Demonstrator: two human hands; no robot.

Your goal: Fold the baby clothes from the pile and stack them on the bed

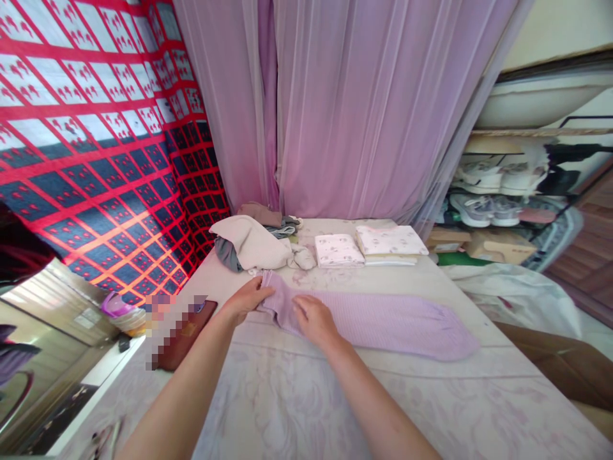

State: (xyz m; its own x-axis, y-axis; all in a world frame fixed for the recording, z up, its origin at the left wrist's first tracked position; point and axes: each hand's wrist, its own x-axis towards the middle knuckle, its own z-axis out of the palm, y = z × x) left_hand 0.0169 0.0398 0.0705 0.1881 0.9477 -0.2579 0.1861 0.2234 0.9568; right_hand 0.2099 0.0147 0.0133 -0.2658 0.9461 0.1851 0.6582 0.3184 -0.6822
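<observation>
Far left, a red and dark checked cloth (96, 140) is hung up, and its lower edge is cut off by clutter. Just below it a patch is blurred out, so only part of a brown wallet-like thing (189, 335) can be made out at the left edge of the bed (297, 396). The left hand (246, 299) is laid on the left end of a lilac knit garment (378, 319), with the grip closed on the fabric edge; the fingertips are tucked under the cloth, so how tightly it's pinched can't be told. Just beside it, the right hand (313, 319) is pressed flat on the same garment, fingers spread a little, nothing clutched. The garment is stretched out to the right across the middle of the bed. Farther back, a crumpled pile of beige and grey clothes (256, 246) is seen, then two folded white printed pieces (368, 248). Behind the sheer pink curtain (345, 108) on the right, shoes on a rack (498, 191) are only hazily visible.
</observation>
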